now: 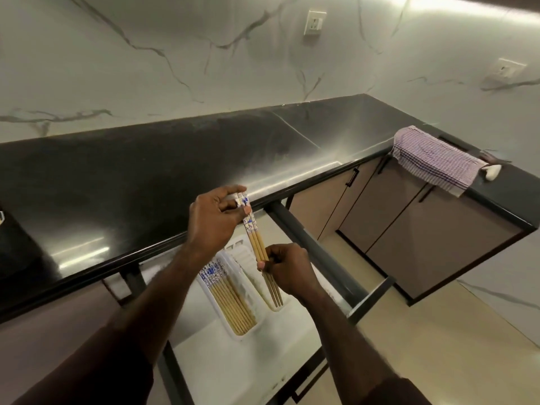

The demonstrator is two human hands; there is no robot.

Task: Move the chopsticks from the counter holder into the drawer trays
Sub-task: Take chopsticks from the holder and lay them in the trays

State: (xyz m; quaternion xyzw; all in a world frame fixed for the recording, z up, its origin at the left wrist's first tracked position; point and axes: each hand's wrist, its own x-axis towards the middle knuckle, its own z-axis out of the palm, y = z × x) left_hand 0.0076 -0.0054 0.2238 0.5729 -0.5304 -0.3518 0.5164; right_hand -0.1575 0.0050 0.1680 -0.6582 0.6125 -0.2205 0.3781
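We see three bamboo chopsticks (257, 244) with blue-and-white patterned tops held as a bundle above the open drawer (292, 340). More matching chopsticks (230, 302) lie side by side in the left white tray (213, 311).

A white marble-look wall with grey veins (175, 54) carries 2 white wall sockets (315, 22), the second further right. Below runs a glossy black stone counter (131, 176) reflecting overhead light, with a purple-and-white checked cloth (432, 159) draped over its edge. Taupe cabinet doors with black handles (388, 217) stand above a cream tiled floor (438, 331).
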